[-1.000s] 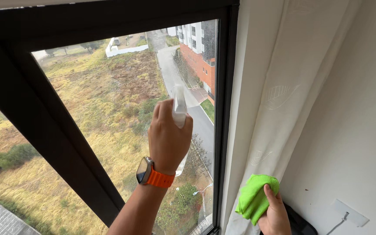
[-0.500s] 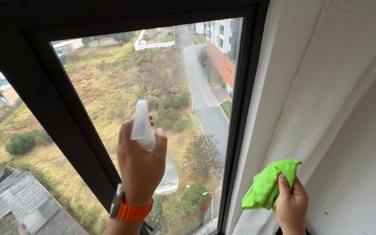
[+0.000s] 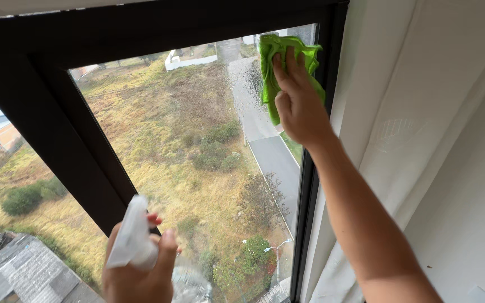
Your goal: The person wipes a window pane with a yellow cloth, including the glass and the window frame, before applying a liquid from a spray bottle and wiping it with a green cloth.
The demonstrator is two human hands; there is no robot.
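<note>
- At about 7 o'clock, the left hand [image 3: 138,269] is wrapped around the neck of a clear spray bottle [image 3: 141,247], fingers closed on it, its white nozzle facing the glass; held low, it stays out of the way of the wiping.
- The window pane [image 3: 197,157] shows a patch of fine droplets near 12 o'clock (just left of the cloth).
- At about 1 o'clock, the right hand [image 3: 297,101] presses a green cloth [image 3: 276,62] flat against the pane's top right corner, fingers spread over it and thumb tucked beside, so the cloth lies between palm and glass.
- A black window frame [image 3: 57,123] borders the pane; a white curtain [image 3: 422,140] hangs at 3 o'clock beside a pale wall [image 3: 478,224].
</note>
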